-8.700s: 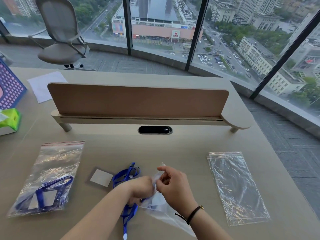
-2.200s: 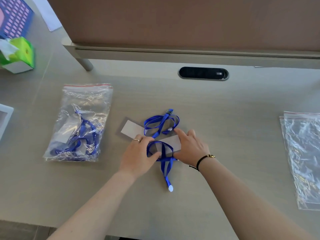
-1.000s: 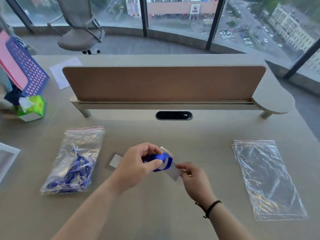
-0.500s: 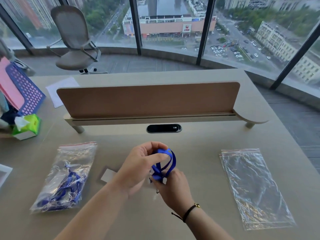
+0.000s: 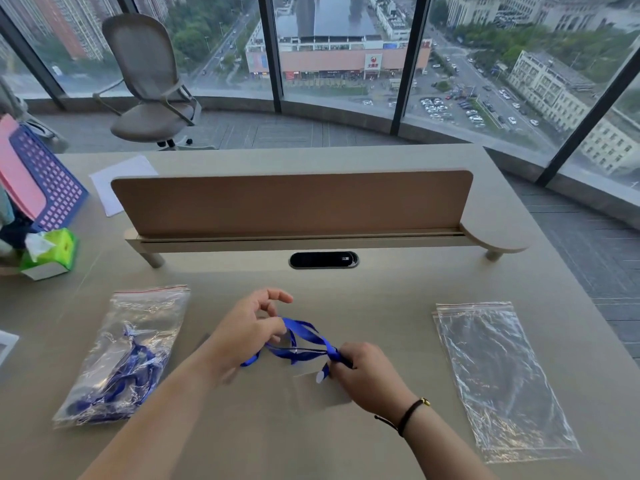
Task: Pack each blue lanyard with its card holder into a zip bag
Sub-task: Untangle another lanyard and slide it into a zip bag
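Left hand: up above the desk, near side of the cable slot, thumb and fingers pinching one end of the blue lanyard, forefinger lifted free.
Right hand: lower and to the right of the left one, fingers clenched around the other end of the strap, dark cord bracelet on the wrist.
Blue lanyard: stretched in loose loops between the two hands, off the desk, straight out from the cable slot toward the person.
Card holder: clear sleeve hanging just below the right hand's grip; motion blur here, so I cannot tell whether it touches the desk.
Full zip bag: flat on the desk, left of the cable slot and nearer the person, blue straps bunched inside, red strip at its top edge.
Empty zip bags: a flat stack right of the cable slot, well apart from both hands, mouths turned toward the divider.
Divider: brown board standing just behind the cable slot.
Tissue box: green, far left of the cable slot, beside a blue basket.
Chair: grey, beyond the desk by the window.
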Demonstrator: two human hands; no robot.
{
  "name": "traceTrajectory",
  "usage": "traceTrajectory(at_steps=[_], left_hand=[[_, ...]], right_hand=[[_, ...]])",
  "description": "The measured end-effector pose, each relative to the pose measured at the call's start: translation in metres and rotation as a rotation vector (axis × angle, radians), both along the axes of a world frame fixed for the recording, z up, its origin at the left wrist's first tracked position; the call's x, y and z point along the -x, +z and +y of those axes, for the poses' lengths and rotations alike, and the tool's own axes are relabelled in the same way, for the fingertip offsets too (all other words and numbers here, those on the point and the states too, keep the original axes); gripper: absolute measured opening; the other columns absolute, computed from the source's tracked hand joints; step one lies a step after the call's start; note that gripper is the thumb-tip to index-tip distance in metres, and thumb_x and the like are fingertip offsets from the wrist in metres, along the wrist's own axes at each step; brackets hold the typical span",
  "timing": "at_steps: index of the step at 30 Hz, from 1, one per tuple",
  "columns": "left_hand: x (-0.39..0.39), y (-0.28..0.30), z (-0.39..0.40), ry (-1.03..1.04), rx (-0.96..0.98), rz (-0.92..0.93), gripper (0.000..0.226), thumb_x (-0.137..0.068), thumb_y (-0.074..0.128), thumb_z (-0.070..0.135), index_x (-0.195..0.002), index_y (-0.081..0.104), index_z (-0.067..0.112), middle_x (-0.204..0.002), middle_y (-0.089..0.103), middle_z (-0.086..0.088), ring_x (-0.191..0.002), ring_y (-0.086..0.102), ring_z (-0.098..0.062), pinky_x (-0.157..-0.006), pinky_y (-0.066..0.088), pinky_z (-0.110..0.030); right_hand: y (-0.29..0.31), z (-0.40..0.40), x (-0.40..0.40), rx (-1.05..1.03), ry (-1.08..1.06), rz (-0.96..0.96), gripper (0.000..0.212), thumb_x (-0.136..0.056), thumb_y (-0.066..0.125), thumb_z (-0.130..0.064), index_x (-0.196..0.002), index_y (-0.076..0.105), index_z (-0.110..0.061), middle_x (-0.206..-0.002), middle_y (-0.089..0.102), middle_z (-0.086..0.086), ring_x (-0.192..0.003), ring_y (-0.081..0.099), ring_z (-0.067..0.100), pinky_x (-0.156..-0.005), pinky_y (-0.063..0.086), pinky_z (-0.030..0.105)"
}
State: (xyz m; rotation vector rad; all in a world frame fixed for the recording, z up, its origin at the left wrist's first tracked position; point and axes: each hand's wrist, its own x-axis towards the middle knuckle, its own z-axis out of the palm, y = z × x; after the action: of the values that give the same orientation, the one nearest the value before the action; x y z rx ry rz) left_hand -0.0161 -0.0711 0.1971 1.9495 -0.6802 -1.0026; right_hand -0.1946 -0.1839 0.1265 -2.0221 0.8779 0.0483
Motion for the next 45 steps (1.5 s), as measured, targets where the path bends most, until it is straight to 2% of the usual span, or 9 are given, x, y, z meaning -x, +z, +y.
traceTrajectory(at_steps=[3, 7, 12, 19, 24, 27, 34, 39, 45], left_hand=[[-0.003, 0.0, 0.007, -0.303, -0.036, -0.137, 0.042, -0.079, 0.071, 0.014, -0.11, 0.063, 0.042, -0.117, 0.053, 0.006, -0.069, 0.061, -0.005, -0.07, 0.052, -0.022], [0.004, -0.01, 0.006, -0.682, -0.207, -0.637, 0.085, -0.062, 0.068, 0.073, -0.137, 0.03, 0.061, -0.138, 0.033, 0.033, -0.113, 0.054, 0.005, -0.097, 0.049, -0.028], [0.019, -0.036, 0.002, -0.747, -0.015, -0.94, 0.084, -0.077, 0.058, 0.064, -0.148, 0.014, 0.054, -0.15, 0.037, 0.02, -0.128, 0.048, -0.008, -0.102, 0.04, -0.026], [0.029, -0.058, 0.001, -0.664, 0.096, -0.723, 0.02, -0.096, 0.047, 0.036, -0.111, 0.06, 0.03, -0.092, 0.065, 0.01, -0.085, 0.057, -0.011, -0.079, 0.051, -0.036], [0.035, -0.055, 0.003, -0.572, 0.01, -0.465, 0.057, -0.097, 0.055, 0.034, -0.143, 0.024, 0.045, -0.091, 0.055, 0.016, -0.08, 0.053, -0.003, -0.077, 0.045, -0.019], [0.039, -0.05, 0.002, -0.631, -0.057, -0.535, 0.073, -0.094, 0.057, 0.04, -0.146, 0.009, 0.054, -0.09, 0.052, 0.016, -0.078, 0.054, -0.007, -0.078, 0.047, -0.024], [0.039, -0.052, -0.001, -0.492, 0.103, -0.748, 0.046, -0.087, 0.06, 0.043, -0.112, 0.024, 0.033, -0.065, 0.059, 0.001, -0.055, 0.056, -0.018, -0.055, 0.048, -0.035], [0.033, -0.062, 0.001, -0.667, 0.175, -0.977, 0.053, -0.089, 0.05, 0.054, -0.14, 0.038, 0.05, -0.062, 0.057, 0.005, -0.053, 0.049, -0.013, -0.049, 0.033, -0.023], [0.04, -0.061, -0.002, -0.633, -0.007, -0.365, 0.026, -0.097, 0.054, 0.04, -0.08, 0.057, 0.019, -0.075, 0.056, 0.005, -0.063, 0.046, -0.008, -0.06, 0.039, -0.024]], right_hand=[[0.004, -0.004, -0.001, 0.042, 0.075, 0.084, 0.023, -0.083, 0.05, -0.027, -0.072, 0.065, -0.013, -0.072, 0.06, 0.009, -0.063, 0.049, 0.023, -0.055, 0.035, 0.036], [0.01, -0.006, -0.007, 0.113, 0.171, 0.168, 0.03, -0.078, 0.046, -0.034, -0.079, 0.066, -0.011, -0.077, 0.064, 0.008, -0.072, 0.058, 0.028, -0.06, 0.045, 0.041], [0.021, -0.006, -0.01, 0.119, 0.228, 0.222, 0.024, -0.084, 0.051, -0.026, -0.067, 0.056, -0.01, -0.062, 0.052, 0.005, -0.058, 0.045, 0.024, -0.05, 0.031, 0.034], [0.031, -0.01, -0.005, 0.069, 0.203, 0.187, 0.026, -0.085, 0.053, -0.024, -0.066, 0.051, -0.006, -0.062, 0.046, 0.009, -0.057, 0.036, 0.022, -0.051, 0.027, 0.033], [0.035, -0.014, -0.003, 0.035, 0.216, 0.222, 0.027, -0.081, 0.053, -0.024, -0.059, 0.051, -0.009, -0.054, 0.045, 0.003, -0.051, 0.037, 0.019, -0.048, 0.029, 0.029], [0.038, -0.013, -0.003, 0.02, 0.265, 0.242, 0.031, -0.082, 0.055, -0.024, -0.054, 0.046, -0.015, -0.052, 0.044, -0.001, -0.049, 0.038, 0.016, -0.049, 0.032, 0.028], [0.038, -0.014, -0.002, -0.035, 0.297, 0.289, 0.023, -0.077, 0.054, -0.023, -0.068, 0.058, -0.002, -0.061, 0.053, 0.005, -0.053, 0.043, 0.02, -0.053, 0.035, 0.028], [0.04, -0.017, 0.0, -0.036, 0.311, 0.29, 0.028, -0.08, 0.055, -0.026, -0.073, 0.067, -0.001, -0.06, 0.055, 0.005, -0.049, 0.045, 0.017, -0.051, 0.037, 0.027], [0.038, -0.024, 0.006, -0.072, 0.255, 0.271, 0.028, -0.079, 0.055, -0.026, -0.07, 0.071, -0.005, -0.049, 0.049, -0.002, -0.041, 0.038, 0.013, -0.041, 0.031, 0.022]])
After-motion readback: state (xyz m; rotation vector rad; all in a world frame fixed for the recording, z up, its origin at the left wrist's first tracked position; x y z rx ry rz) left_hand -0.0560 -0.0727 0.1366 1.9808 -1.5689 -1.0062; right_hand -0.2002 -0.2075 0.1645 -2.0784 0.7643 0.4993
